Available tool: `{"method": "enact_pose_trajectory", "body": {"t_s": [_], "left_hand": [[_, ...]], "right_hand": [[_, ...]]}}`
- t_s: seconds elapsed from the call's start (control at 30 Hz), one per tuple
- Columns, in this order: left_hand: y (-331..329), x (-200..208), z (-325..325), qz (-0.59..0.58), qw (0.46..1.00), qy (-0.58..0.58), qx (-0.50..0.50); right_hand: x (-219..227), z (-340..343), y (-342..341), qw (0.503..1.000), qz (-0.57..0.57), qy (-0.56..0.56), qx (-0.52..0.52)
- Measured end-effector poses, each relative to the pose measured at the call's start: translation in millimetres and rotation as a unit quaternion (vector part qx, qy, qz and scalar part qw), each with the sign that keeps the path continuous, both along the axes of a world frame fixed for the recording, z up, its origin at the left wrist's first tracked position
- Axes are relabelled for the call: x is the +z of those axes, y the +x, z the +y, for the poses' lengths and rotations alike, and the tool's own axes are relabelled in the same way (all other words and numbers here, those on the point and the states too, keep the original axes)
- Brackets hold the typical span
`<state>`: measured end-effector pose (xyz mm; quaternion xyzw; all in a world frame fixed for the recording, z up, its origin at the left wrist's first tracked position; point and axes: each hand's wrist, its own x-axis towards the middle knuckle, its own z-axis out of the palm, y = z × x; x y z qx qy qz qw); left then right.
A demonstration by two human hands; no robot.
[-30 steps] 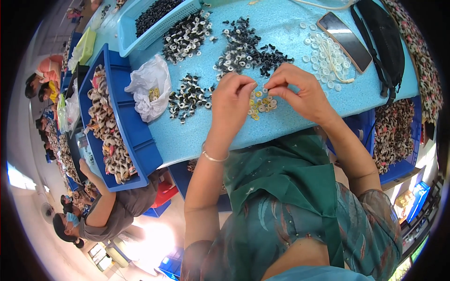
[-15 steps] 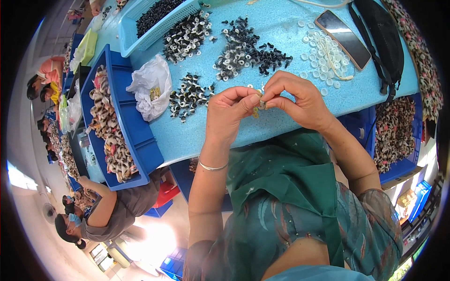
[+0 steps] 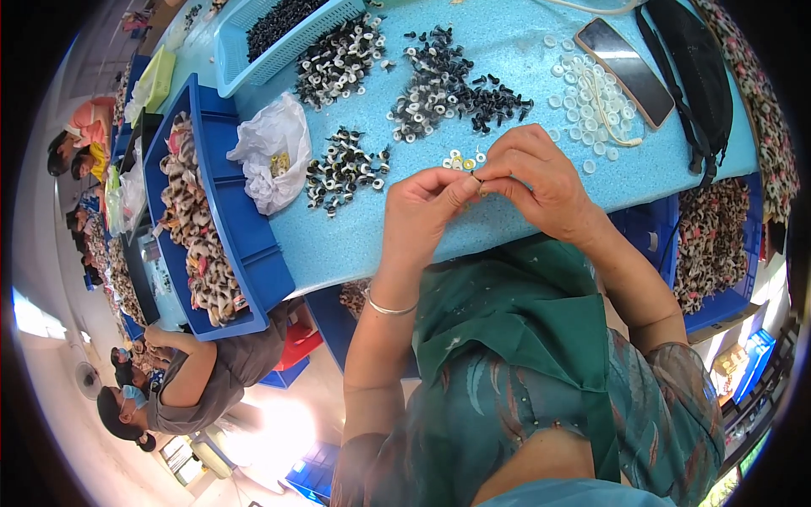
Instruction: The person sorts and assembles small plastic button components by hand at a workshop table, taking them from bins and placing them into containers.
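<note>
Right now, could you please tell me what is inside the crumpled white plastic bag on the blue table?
Inside the crumpled white plastic bag, a small cluster of yellowish pieces shows. The bag's folds cover the rest, so anything deeper cannot be seen.

Bare light-blue tabletop (image 3: 338, 245) left of the left hand (image 3: 422, 204) offers passage; heaped black-and-white plastic pegs (image 3: 344, 173) obstruct farther forward, shiny black plastic pegs (image 3: 494, 103) just beyond the right hand (image 3: 541, 184).

wearer's 2 hands (image 3: 422, 209), 1 bracelet (image 3: 392, 312), 1 phone (image 3: 625, 73)
</note>
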<state>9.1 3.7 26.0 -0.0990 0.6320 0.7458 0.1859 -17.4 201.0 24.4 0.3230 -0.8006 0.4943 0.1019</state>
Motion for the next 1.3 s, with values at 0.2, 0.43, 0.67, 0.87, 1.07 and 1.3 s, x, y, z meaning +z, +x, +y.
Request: {"method": "enact_pose_trajectory", "body": {"t_s": [0.2, 0.43, 0.67, 0.87, 1.07, 1.3], "left_hand": [[-20.5, -21.2, -32.4, 0.395, 0.805, -0.437, 0.075], [-36.5, -18.6, -54.7, 0.433, 0.726, -0.533, 0.04], [-54.0, -22.6, -47.7, 0.445, 0.695, -0.565, 0.008], [-43.6, -11.5, -47.5, 0.315, 0.859, -0.389, 0.104], [-18.6, 1.9, -30.5, 0.144, 0.969, -0.063, 0.192], [15.9, -5.7, 1.1, 0.141, 0.973, 0.022, 0.179]], "right_hand": [[-4.1, 1.9, -2.7, 0.999, -0.038, -0.001, -0.028], [-12.4, 3.7, -2.8, 0.994, -0.09, -0.053, -0.032], [-7.3, -1.8, -2.0, 0.997, -0.061, -0.043, -0.022], [-7.1, -5.2, -0.8, 0.993, -0.08, -0.083, -0.014], [-1.4, -24.9, -5.8, 0.989, -0.081, -0.122, 0.027], [-6.9, -33.0, -4.1, 0.983, -0.119, -0.133, 0.032]]}}
